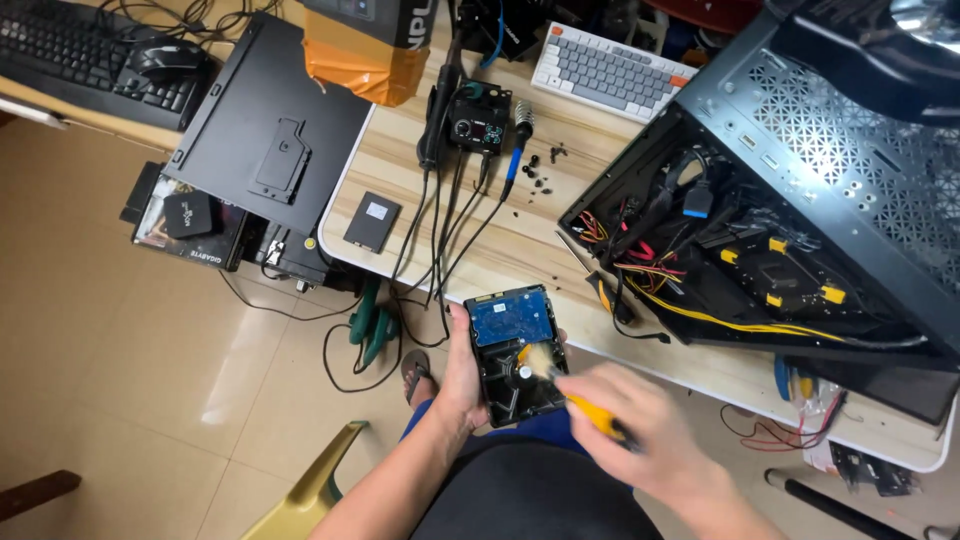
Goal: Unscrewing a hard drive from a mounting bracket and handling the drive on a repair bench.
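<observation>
A hard drive [515,352] sits upright in the left hand [462,375], fingers wrapped around its edges; the right hand [640,430], just beside it, is closed on a yellow-handled brush [560,385] whose bristles touch the drive

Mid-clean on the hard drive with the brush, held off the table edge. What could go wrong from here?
1. The left hand holds the hard drive in the air beyond the table, so a slip could drop it to the tiled floor.
2. The brush in the right hand sweeps near the drive's blue circuit board; hard strokes might harm parts.
</observation>
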